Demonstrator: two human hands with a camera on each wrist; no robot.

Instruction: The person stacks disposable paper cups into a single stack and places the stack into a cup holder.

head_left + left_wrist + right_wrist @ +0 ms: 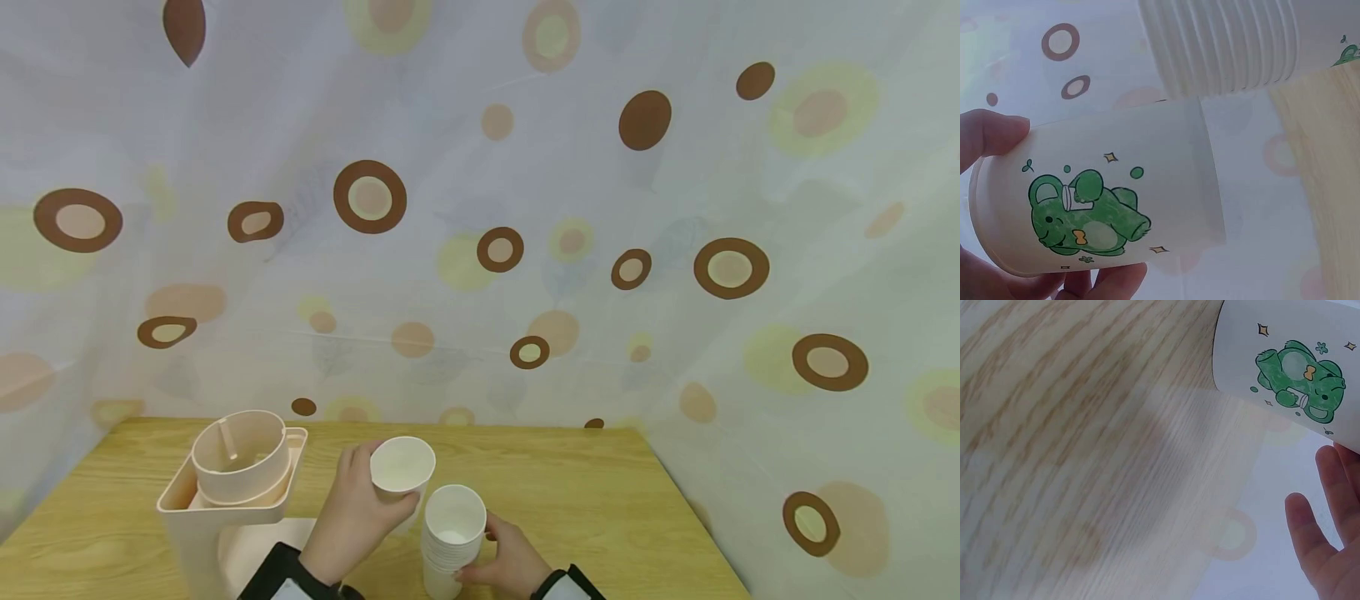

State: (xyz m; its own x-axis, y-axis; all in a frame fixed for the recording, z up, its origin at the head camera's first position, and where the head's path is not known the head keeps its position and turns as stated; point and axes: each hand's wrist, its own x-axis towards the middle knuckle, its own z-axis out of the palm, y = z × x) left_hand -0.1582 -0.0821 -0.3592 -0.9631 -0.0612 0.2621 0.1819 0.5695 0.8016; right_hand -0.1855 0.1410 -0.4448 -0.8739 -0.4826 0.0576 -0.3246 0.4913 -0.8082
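Note:
In the head view, my left hand [358, 510] grips a single white paper cup [402, 467], its mouth facing up. The left wrist view shows a green cartoon bear printed on this paper cup [1179, 181], with fingers on both sides near its rim. Just to the right, a stack of nested white paper cups [442, 546] is held between the thumb and fingers of my right hand [512, 560]. The stack's ribbed rims [1229, 44] show at the top of the left wrist view. In the right wrist view, the stack's lowest cup [1297, 369] has the same bear print.
A pale pink appliance [187, 533], with a round open container [242, 479] on top and a flat base [255, 550], stands left of my hands. The wooden table [577, 492] extends to the right. Behind hangs a patterned cloth [450, 167].

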